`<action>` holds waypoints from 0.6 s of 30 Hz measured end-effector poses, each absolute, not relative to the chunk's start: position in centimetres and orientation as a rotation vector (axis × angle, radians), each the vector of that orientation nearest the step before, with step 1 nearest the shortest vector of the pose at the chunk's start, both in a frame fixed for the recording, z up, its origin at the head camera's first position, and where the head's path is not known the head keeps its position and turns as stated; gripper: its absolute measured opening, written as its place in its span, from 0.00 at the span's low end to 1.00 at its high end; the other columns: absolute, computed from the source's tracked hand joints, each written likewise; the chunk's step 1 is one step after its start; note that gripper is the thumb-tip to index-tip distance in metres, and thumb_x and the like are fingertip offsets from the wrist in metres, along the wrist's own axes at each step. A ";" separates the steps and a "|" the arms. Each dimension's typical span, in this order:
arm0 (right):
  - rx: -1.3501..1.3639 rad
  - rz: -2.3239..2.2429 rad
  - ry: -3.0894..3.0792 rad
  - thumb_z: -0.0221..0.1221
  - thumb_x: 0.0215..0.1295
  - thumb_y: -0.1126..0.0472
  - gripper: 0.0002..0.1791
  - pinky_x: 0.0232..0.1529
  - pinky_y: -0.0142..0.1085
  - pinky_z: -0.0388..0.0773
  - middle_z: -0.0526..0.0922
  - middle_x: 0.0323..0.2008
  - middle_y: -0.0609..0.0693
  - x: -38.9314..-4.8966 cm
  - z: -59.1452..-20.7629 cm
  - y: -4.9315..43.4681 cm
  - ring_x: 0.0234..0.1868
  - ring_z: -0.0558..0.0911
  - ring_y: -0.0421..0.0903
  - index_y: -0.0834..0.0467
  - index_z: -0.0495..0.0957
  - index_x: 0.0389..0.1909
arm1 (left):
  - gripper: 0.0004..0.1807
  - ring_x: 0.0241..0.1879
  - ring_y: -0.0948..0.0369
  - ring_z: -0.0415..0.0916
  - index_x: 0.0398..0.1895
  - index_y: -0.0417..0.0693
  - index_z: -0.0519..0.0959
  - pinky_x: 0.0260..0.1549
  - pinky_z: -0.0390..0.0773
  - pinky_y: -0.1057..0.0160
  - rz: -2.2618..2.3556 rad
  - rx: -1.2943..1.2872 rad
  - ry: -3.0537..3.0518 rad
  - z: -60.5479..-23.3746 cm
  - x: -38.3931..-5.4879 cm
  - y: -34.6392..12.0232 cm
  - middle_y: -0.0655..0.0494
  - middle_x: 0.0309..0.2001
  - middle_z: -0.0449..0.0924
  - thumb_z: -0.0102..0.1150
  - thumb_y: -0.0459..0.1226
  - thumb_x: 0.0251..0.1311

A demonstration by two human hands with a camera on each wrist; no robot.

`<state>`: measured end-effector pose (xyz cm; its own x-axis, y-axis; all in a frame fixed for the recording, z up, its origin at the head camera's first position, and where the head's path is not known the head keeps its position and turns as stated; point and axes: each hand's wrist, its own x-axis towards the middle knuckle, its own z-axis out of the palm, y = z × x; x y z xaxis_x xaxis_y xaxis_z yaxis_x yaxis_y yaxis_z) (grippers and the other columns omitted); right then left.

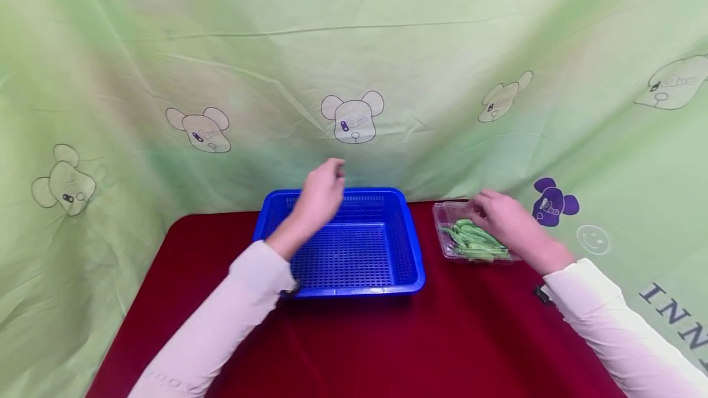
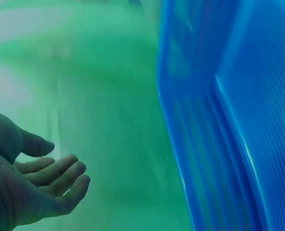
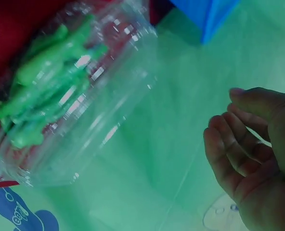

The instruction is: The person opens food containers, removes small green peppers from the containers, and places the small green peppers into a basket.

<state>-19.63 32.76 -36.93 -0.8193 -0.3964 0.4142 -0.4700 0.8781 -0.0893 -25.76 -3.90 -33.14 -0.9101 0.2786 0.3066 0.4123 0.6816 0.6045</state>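
In the head view my left hand point(image 1: 322, 194) is above the left part of a blue plastic basket point(image 1: 354, 292), which has slotted walls and a grid bottom. The left wrist view shows that hand's fingers point(image 2: 56, 173) loosely bent around nothing, apart from the basket wall. My right hand point(image 1: 504, 218) hovers by the upper right of a clear plastic box point(image 1: 450, 255). Slender green vegetables point(image 1: 472, 239), like bean pods, lie in this box. From the right wrist, the fingers and thumb look gently curved, with nothing between them and a gap to the box.
Dark red cloth point(image 1: 354, 349) covers the table under both containers. Close behind and at the sides hangs a pale green curtain point(image 1: 354, 48) printed with mouse-like heads. Basket and box stand apart, the box to the right near the back edge.
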 end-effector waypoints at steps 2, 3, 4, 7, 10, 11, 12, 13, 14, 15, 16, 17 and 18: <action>0.681 0.237 -2.666 0.71 0.59 0.67 0.06 0.30 0.44 0.84 0.81 0.31 0.50 -19.2 -37.7 32.3 0.29 0.81 0.45 0.61 0.85 0.36 | 0.21 0.56 0.49 0.83 0.68 0.36 0.71 0.58 0.85 0.56 -1.137 -0.574 -2.712 -33.2 -25.5 -0.7 0.43 0.56 0.84 0.51 0.30 0.74; 0.696 0.222 -2.669 0.71 0.59 0.67 0.06 0.30 0.43 0.84 0.81 0.32 0.50 -18.9 -38.1 32.0 0.29 0.82 0.45 0.61 0.85 0.36 | 0.21 0.56 0.50 0.84 0.68 0.37 0.71 0.58 0.86 0.57 -1.172 -0.581 -2.717 -33.2 -25.4 0.7 0.43 0.56 0.84 0.51 0.30 0.74; 0.708 0.214 -2.674 0.71 0.58 0.66 0.06 0.29 0.42 0.84 0.81 0.33 0.50 -18.6 -38.5 31.8 0.29 0.83 0.46 0.60 0.85 0.36 | 0.21 0.56 0.51 0.84 0.68 0.38 0.72 0.57 0.86 0.58 -1.201 -0.585 -2.724 -33.4 -25.3 2.1 0.44 0.56 0.84 0.51 0.30 0.74; 0.742 0.210 -2.685 0.72 0.57 0.67 0.07 0.30 0.41 0.86 0.82 0.35 0.50 -17.8 -39.9 30.9 0.31 0.85 0.47 0.59 0.85 0.36 | 0.19 0.54 0.53 0.85 0.66 0.39 0.74 0.54 0.87 0.59 -1.242 -0.566 -2.734 -34.2 -25.2 5.7 0.46 0.55 0.86 0.51 0.30 0.74; 0.758 0.183 -2.689 0.72 0.56 0.68 0.08 0.27 0.41 0.85 0.81 0.33 0.50 -17.2 -41.2 30.0 0.30 0.84 0.46 0.59 0.84 0.35 | 0.19 0.52 0.53 0.86 0.64 0.39 0.76 0.54 0.87 0.59 -1.290 -0.504 -2.749 -35.2 -25.1 8.6 0.48 0.51 0.88 0.53 0.29 0.72; 0.758 0.161 -2.686 0.72 0.56 0.67 0.08 0.26 0.41 0.84 0.80 0.33 0.49 -17.1 -41.7 29.8 0.30 0.84 0.46 0.58 0.84 0.35 | 0.19 0.51 0.53 0.86 0.63 0.39 0.76 0.54 0.87 0.59 -1.313 -0.474 -2.756 -35.6 -25.0 9.5 0.49 0.49 0.88 0.53 0.29 0.71; 0.760 0.145 -2.682 0.72 0.55 0.67 0.08 0.26 0.41 0.83 0.80 0.32 0.49 -17.0 -42.1 29.6 0.30 0.83 0.46 0.58 0.83 0.34 | 0.19 0.52 0.53 0.86 0.62 0.40 0.77 0.54 0.87 0.59 -1.328 -0.440 -2.767 -36.0 -24.9 10.3 0.49 0.49 0.89 0.54 0.29 0.70; 0.760 0.130 -2.675 0.72 0.55 0.68 0.08 0.25 0.41 0.82 0.79 0.32 0.49 -16.9 -42.4 29.4 0.29 0.83 0.47 0.58 0.83 0.34 | 0.18 0.51 0.52 0.86 0.61 0.40 0.79 0.54 0.87 0.59 -1.330 -0.403 -2.777 -36.4 -24.9 11.1 0.49 0.48 0.89 0.54 0.29 0.69; 0.756 0.115 -2.669 0.72 0.55 0.68 0.08 0.25 0.41 0.82 0.78 0.31 0.49 -16.8 -42.8 29.2 0.29 0.82 0.47 0.58 0.82 0.33 | 0.17 0.50 0.52 0.87 0.58 0.40 0.80 0.52 0.88 0.59 -1.334 -0.370 -2.785 -36.7 -24.8 11.7 0.49 0.46 0.89 0.55 0.28 0.67; 0.755 0.103 -2.662 0.72 0.54 0.68 0.08 0.25 0.42 0.82 0.78 0.31 0.49 -16.7 -43.1 29.1 0.29 0.82 0.48 0.58 0.82 0.32 | 0.15 0.47 0.52 0.87 0.53 0.41 0.83 0.48 0.88 0.59 -1.331 -0.338 -2.792 -37.0 -24.7 12.3 0.49 0.43 0.90 0.56 0.28 0.65; 0.753 0.102 -2.659 0.72 0.53 0.68 0.08 0.26 0.43 0.82 0.77 0.31 0.49 -16.6 -43.4 29.0 0.30 0.82 0.48 0.58 0.81 0.31 | 0.12 0.43 0.52 0.86 0.48 0.40 0.84 0.43 0.88 0.59 -1.338 -0.308 -2.799 -37.4 -24.7 12.8 0.48 0.39 0.89 0.56 0.27 0.64; 0.750 0.106 -2.659 0.71 0.52 0.69 0.09 0.27 0.43 0.82 0.77 0.31 0.49 -16.4 -43.7 28.9 0.30 0.82 0.49 0.58 0.81 0.30 | 0.09 0.38 0.53 0.85 0.41 0.40 0.84 0.37 0.86 0.60 -1.357 -0.275 -2.802 -37.7 -24.6 13.3 0.48 0.35 0.88 0.56 0.27 0.62; 0.747 0.112 -2.658 0.71 0.52 0.69 0.09 0.27 0.43 0.82 0.76 0.30 0.49 -16.3 -43.9 28.8 0.29 0.82 0.49 0.58 0.80 0.30 | 0.06 0.33 0.53 0.81 0.34 0.41 0.83 0.31 0.83 0.61 -1.369 -0.242 -2.799 -38.0 -24.6 13.7 0.47 0.31 0.85 0.56 0.26 0.60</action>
